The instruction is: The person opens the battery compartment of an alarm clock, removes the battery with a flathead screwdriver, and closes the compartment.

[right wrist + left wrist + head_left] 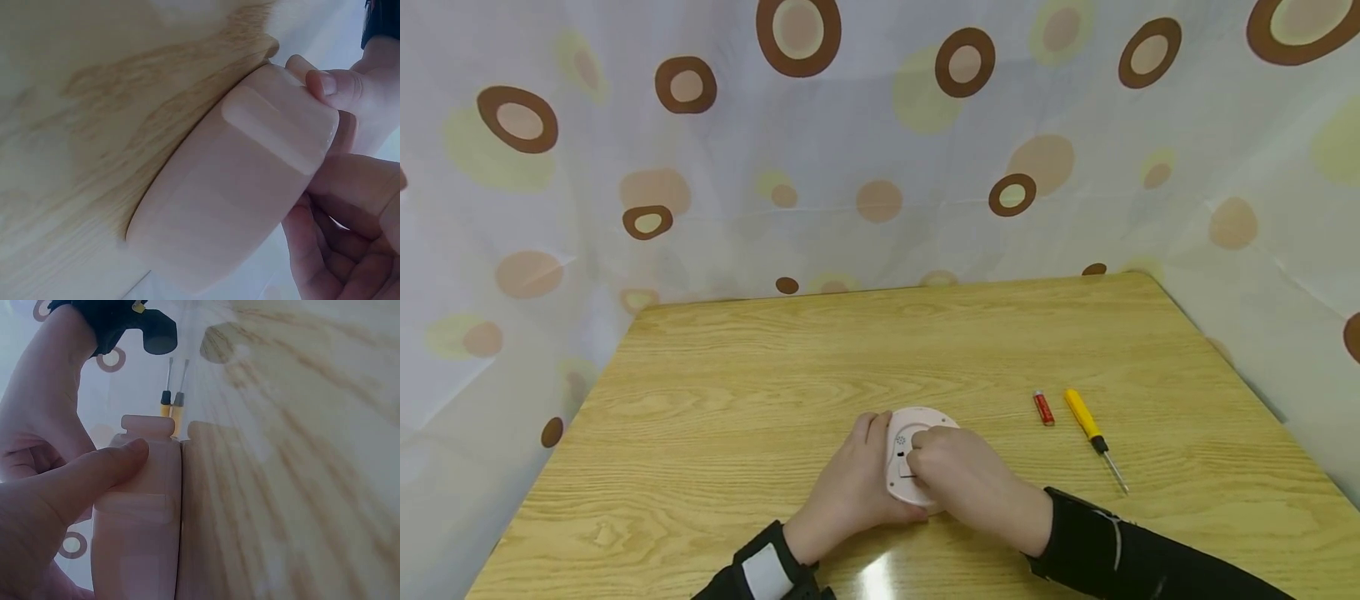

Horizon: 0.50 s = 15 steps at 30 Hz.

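A pale pink, rounded device [894,467] lies on the table with its back up, showing small speaker holes, a black switch and a rectangular recess. My left hand [853,487] grips its left side, the thumb along the near edge. Over the right part of the back is my right hand [966,475], its fingers curled against the device near the recess. Anything between those fingertips is hidden. In the left wrist view the device's side wall [134,550] stands on the table under my thumb. The right wrist view shows the same pink wall [206,187] close up.
On the wooden table [737,375], to the right of the device, lie a red battery [1043,408] and a yellow-handled screwdriver [1082,414], its metal tip toward me. A white curtain [850,142] with brown rings and pale spots hangs behind and beside the table.
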{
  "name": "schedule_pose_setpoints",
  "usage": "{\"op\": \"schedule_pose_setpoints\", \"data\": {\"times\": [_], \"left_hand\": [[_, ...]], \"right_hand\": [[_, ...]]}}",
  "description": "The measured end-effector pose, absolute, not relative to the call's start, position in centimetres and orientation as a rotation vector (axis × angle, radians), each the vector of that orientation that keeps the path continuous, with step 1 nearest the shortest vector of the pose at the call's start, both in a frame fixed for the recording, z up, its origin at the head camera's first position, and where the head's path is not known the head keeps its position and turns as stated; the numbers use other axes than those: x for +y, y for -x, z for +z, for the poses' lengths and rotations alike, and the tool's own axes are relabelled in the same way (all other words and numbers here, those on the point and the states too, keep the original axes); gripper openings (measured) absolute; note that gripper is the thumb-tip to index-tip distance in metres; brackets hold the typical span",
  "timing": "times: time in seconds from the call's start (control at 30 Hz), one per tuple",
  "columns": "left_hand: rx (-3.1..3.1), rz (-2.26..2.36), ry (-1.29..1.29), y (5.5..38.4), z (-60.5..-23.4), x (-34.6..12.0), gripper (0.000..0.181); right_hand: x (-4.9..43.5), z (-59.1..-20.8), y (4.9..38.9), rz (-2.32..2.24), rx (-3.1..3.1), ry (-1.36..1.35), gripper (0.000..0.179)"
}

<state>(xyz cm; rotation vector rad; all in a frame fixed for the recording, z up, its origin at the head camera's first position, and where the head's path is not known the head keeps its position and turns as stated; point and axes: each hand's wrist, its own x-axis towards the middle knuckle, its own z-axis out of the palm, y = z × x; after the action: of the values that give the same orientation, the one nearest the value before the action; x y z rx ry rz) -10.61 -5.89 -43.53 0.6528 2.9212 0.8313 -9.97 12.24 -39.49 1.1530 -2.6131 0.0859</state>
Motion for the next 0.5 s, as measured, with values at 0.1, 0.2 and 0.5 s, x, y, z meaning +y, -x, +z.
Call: {"op": "schedule_pose_setpoints", "data": {"times": [0.1, 0.2, 0.5], "left_hand": [[2.917, 0.828, -0.651, 10.64, -43.5, -5.89, 0.126], [2.908, 0.827, -0.649, 10.65, -43.45, -5.87, 0.127], [2.886, 0.832, -0.627, 10.6, -43.23, -5.82, 0.127]], "right_hand": [[12.27, -39.45, 9.94, 0.064, -2.62, -1.159, 0.02], [12.33, -39.4, 9.87, 0.054, -2.621, -1.162, 0.019], [12.47, -39.63, 9.85, 0.074, -2.626, -1.161, 0.018]]}}
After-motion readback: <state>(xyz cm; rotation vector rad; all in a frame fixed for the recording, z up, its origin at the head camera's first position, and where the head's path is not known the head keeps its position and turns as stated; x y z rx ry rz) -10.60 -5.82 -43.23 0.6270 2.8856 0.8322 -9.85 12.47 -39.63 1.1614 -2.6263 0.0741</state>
